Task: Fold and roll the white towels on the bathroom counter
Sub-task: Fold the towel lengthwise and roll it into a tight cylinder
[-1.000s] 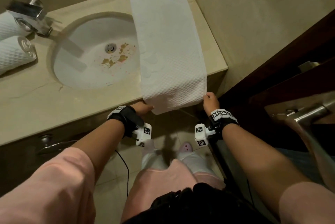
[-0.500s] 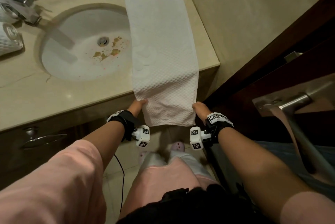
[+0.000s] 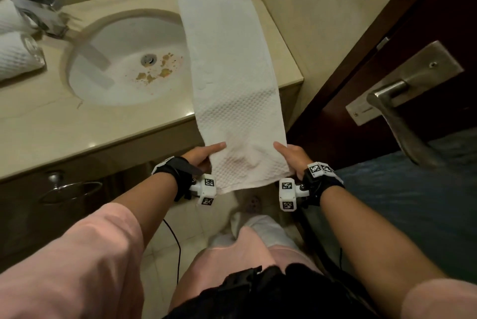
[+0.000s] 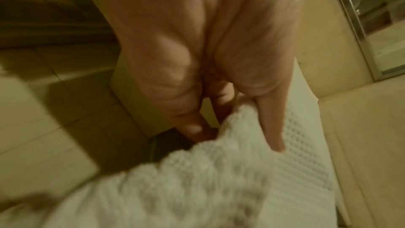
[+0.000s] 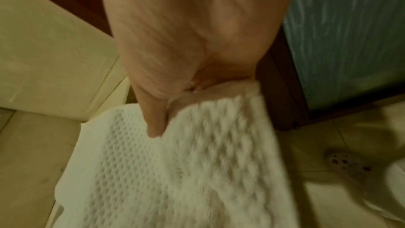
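A long white waffle-weave towel [image 3: 229,60], folded into a narrow strip, lies along the right side of the beige counter [image 3: 51,122]. Its near end hangs past the counter's front edge. My left hand [image 3: 206,155] pinches the left edge of that hanging end, thumb on top and fingers under the cloth. My right hand [image 3: 290,155] pinches the right edge the same way. In the left wrist view the towel [image 4: 219,171] bunches under my thumb, and in the right wrist view the towel [image 5: 186,162] spreads below my thumb.
A white sink [image 3: 124,60] with brown specks sits left of the towel, with a chrome faucet [image 3: 38,9] behind it. Two rolled white towels [image 3: 18,55] lie at the far left. A dark wooden door with a metal handle [image 3: 392,102] stands close on the right.
Both hands have drawn the towel's near end toward me, so more of it hangs past the counter edge. My thumbs now lie on top of the cloth.
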The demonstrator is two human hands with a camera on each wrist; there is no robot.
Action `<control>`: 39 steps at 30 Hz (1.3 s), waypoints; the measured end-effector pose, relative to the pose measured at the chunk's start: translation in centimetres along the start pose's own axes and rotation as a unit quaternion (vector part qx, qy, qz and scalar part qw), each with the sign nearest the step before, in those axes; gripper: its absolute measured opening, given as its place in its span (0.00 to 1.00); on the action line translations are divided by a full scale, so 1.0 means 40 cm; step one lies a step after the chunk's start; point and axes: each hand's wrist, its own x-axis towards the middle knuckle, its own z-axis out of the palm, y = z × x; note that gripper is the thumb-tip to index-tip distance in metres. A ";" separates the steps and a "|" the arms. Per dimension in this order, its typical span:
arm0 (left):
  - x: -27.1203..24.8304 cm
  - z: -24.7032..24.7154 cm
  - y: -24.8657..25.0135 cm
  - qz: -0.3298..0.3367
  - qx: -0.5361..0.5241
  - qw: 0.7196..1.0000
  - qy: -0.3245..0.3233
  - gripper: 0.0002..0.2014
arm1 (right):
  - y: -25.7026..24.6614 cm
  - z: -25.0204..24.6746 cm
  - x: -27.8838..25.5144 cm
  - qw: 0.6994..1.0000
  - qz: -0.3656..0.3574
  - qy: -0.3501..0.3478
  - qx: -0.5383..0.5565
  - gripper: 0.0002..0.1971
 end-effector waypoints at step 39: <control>-0.067 0.031 -0.173 -0.022 0.075 0.983 0.167 0.13 | 0.104 -0.082 -0.085 0.979 -0.131 0.064 -0.140 0.11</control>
